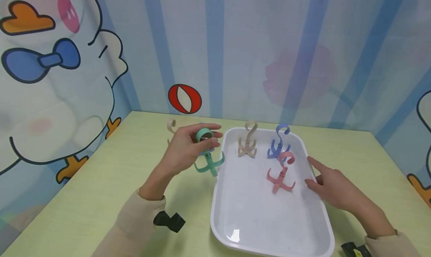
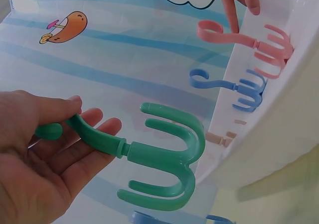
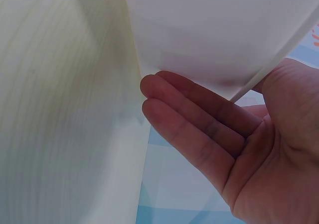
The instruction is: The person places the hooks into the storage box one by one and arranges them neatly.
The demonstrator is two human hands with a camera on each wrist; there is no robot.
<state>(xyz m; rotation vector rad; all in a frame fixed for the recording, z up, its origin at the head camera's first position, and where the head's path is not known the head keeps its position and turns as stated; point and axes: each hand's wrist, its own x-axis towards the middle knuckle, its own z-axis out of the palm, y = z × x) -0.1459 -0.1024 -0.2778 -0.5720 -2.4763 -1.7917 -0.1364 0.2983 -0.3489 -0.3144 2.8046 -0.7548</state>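
Note:
My left hand (image 1: 182, 146) holds a green four-pronged hook (image 1: 210, 164) by its curved top, thumb against the fingers. Its prongs hang just beyond the left rim of the white tray (image 1: 249, 216). The left wrist view shows the green hook (image 2: 162, 157) side-on, with the curl partly hidden in the hand. My right hand (image 1: 338, 187) grips the tray's right rim; in the right wrist view its fingers (image 3: 199, 134) lie along the outer wall, the thumb largely hidden. Inside the tray stand a beige hook (image 1: 247, 146), a blue hook (image 1: 278, 151) and a pink hook (image 1: 280, 180).
Behind my left hand, another beige hook (image 1: 171, 124) shows partly, along with a mostly covered blue one (image 1: 208, 151). The pale yellow-green table (image 1: 114, 197) ends at a cartoon-printed backdrop (image 1: 242, 55) at the back and sides.

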